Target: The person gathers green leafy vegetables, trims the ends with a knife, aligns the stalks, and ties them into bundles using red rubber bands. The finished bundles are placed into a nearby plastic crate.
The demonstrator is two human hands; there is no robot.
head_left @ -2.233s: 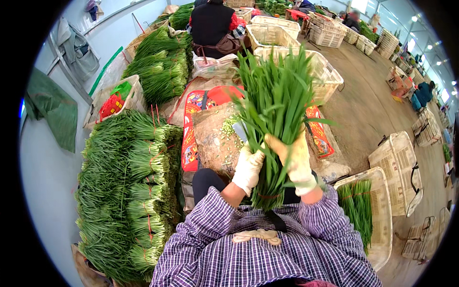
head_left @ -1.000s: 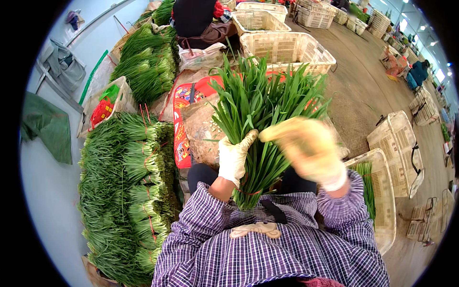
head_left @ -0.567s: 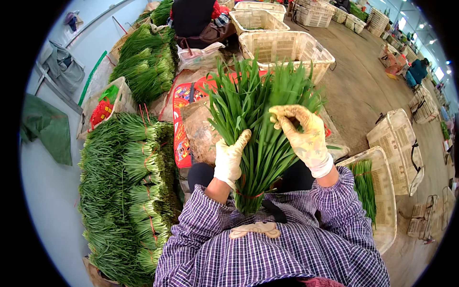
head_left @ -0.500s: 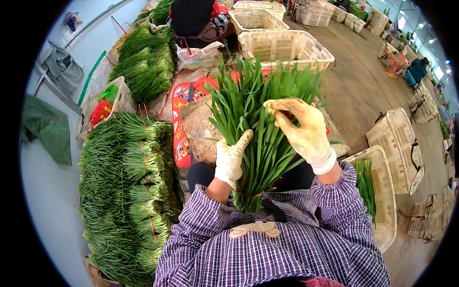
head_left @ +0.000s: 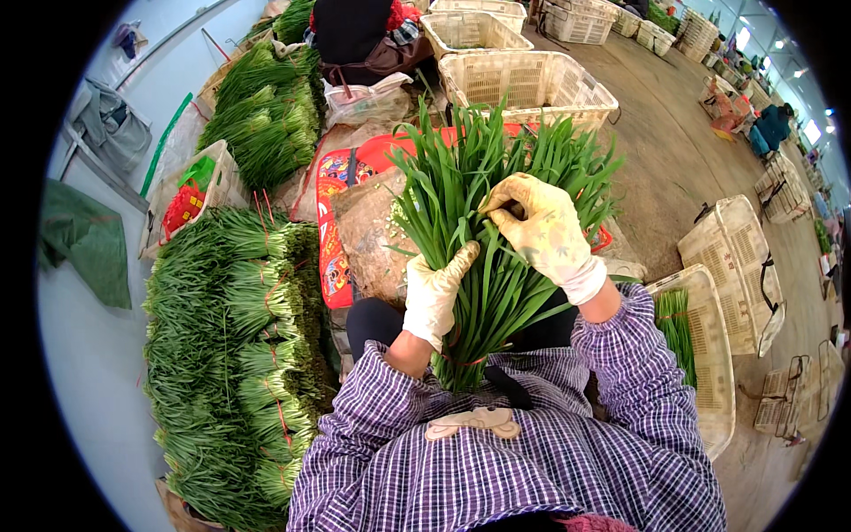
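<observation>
A leafy bunch of garlic chives [head_left: 470,306] stands upright in front of my body, with a red band around its stems near the bottom. My left hand [head_left: 436,294], in a pale glove, is wrapped around the bunch's left side with its thumb across the leaves. On the right, my right hand [head_left: 542,232], in a stained pale glove, has its thumb and forefinger curled together in a pinch against the leaves. Whatever lies between those fingertips is too small to make out. Below the hands, the red band [head_left: 468,362] shows just above my lap.
Tied chive bundles [head_left: 266,355] are stacked at my left, with more chives [head_left: 266,115] beyond. A cardboard-covered red mat [head_left: 335,266] lies ahead. At right is a pale crate [head_left: 709,306] holding chives; another crate [head_left: 532,84] stands ahead near a seated person [head_left: 355,31].
My right hand has moved slightly left and down, closer to the left hand. The leaf tops at the right, blurred before, now fan out still. My left hand keeps its hold.
</observation>
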